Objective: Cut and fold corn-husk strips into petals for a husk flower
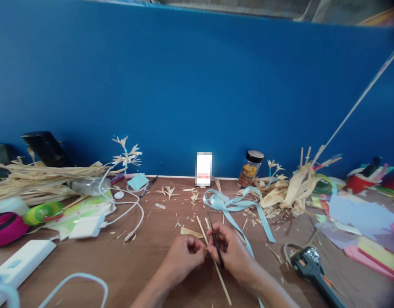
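My right hand [231, 249] is closed around a slim dark pointed tool [215, 240], tip pointing away from me; its exact kind is unclear. Fingers pinched, my left hand [188, 256] meets the right fingertips, and whatever small piece is between them cannot be made out. A thin pale stick [223, 283] runs lengthwise beneath both hands on the brown table [145, 261]. Just beyond the left hand lies a scrap of dried husk [190, 232]. Light blue ribbon [233, 208] curls behind the right hand and passes under that forearm.
A glue gun [312, 269] lies at right, near coloured papers [365, 218] and dried husks [301, 184]. A lidded jar [250, 169] and a husk flower stem [126, 156] stand at the back. White cables [137, 205] and a power strip [23, 261] occupy the left.
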`<act>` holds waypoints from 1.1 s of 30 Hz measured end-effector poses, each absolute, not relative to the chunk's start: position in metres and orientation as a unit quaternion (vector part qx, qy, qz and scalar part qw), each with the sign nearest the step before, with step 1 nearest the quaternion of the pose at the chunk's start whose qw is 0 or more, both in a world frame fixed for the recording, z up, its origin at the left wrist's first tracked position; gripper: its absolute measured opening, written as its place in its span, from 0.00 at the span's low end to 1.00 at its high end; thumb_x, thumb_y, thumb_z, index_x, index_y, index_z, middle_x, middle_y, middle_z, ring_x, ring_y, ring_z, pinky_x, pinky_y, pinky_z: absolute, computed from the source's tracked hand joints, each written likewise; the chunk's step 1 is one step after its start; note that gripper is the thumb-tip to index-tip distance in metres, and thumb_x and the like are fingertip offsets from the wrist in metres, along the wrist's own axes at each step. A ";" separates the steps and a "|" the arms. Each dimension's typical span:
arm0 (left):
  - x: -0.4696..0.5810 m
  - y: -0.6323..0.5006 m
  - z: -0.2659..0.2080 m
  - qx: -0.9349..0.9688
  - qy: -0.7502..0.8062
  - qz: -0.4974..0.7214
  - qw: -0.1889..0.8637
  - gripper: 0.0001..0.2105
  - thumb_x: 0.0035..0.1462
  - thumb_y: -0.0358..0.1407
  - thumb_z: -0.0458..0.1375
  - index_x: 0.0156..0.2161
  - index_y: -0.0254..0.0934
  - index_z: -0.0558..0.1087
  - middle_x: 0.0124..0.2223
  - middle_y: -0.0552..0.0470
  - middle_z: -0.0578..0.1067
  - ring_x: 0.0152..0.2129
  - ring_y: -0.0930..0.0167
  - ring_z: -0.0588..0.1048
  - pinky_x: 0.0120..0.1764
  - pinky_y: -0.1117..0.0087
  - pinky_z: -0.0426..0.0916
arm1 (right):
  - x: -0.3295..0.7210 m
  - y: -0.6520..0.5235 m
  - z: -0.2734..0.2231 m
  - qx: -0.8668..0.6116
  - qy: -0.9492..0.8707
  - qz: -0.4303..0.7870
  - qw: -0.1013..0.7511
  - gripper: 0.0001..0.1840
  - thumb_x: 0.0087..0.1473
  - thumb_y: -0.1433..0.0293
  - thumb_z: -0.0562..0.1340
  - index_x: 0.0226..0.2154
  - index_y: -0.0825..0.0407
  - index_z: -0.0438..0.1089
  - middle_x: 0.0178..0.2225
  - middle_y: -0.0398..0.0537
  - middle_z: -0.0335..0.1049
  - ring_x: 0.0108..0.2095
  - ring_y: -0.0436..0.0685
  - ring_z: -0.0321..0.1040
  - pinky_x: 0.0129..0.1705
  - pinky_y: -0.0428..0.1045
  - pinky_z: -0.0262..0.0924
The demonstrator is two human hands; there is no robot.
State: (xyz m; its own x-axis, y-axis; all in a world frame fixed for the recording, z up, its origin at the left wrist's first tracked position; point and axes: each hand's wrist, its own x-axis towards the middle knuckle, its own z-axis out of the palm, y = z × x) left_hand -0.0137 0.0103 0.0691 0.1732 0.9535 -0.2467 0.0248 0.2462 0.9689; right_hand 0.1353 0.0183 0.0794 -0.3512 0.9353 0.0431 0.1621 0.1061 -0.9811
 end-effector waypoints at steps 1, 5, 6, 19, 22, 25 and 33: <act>-0.013 0.010 0.070 0.465 0.513 0.398 0.601 0.09 0.37 0.37 0.62 0.18 0.32 0.70 0.15 0.55 0.68 0.13 0.77 0.62 0.18 0.77 0.54 | 0.133 0.018 0.079 -0.434 -0.625 0.515 0.395 0.12 0.42 0.74 0.58 0.35 0.52 0.61 0.25 0.39 0.64 0.24 0.47 0.61 0.25 0.42 0.54; -0.006 0.007 0.074 0.400 0.528 0.455 0.595 0.10 0.40 0.38 0.61 0.22 0.32 0.70 0.17 0.56 0.68 0.14 0.78 0.61 0.19 0.78 0.54 | 0.126 0.017 0.079 -0.452 -0.526 0.554 0.459 0.16 0.40 0.71 0.62 0.34 0.51 0.59 0.22 0.36 0.62 0.23 0.47 0.60 0.25 0.41 0.54; -0.005 0.005 0.074 0.393 0.525 0.467 0.593 0.10 0.40 0.38 0.61 0.23 0.31 0.71 0.17 0.56 0.68 0.14 0.79 0.61 0.18 0.79 0.53 | 0.126 0.017 0.079 -0.453 -0.501 0.569 0.469 0.17 0.39 0.71 0.63 0.34 0.50 0.58 0.22 0.36 0.62 0.23 0.47 0.60 0.25 0.41 0.54; 0.005 0.001 0.064 0.332 0.439 0.533 0.643 0.09 0.44 0.37 0.61 0.27 0.30 0.75 0.21 0.54 0.68 0.16 0.80 0.57 0.20 0.79 0.52 | 0.122 0.015 0.078 -0.441 -0.442 0.573 0.531 0.19 0.39 0.68 0.65 0.34 0.51 0.58 0.24 0.39 0.63 0.23 0.47 0.60 0.25 0.42 0.55; 0.006 0.001 0.060 0.297 0.414 0.538 0.672 0.08 0.43 0.36 0.61 0.26 0.32 0.74 0.20 0.54 0.68 0.16 0.80 0.58 0.21 0.78 0.53 | 0.121 0.014 0.077 -0.445 -0.442 0.568 0.533 0.19 0.41 0.66 0.64 0.35 0.51 0.58 0.24 0.40 0.63 0.23 0.48 0.61 0.24 0.42 0.55; 0.006 0.001 0.058 0.291 0.402 0.543 0.678 0.07 0.43 0.36 0.61 0.28 0.33 0.75 0.22 0.54 0.70 0.18 0.79 0.62 0.23 0.77 0.55 | 0.120 0.013 0.075 -0.439 -0.430 0.572 0.543 0.18 0.40 0.66 0.64 0.35 0.50 0.58 0.25 0.39 0.63 0.23 0.47 0.60 0.25 0.41 0.55; 0.005 0.002 0.057 0.296 0.394 0.540 0.683 0.06 0.45 0.34 0.61 0.30 0.33 0.75 0.23 0.54 0.70 0.18 0.80 0.62 0.23 0.79 0.56 | 0.119 0.012 0.073 -0.420 -0.415 0.584 0.557 0.17 0.42 0.70 0.64 0.35 0.50 0.57 0.25 0.38 0.63 0.23 0.46 0.59 0.25 0.40 0.55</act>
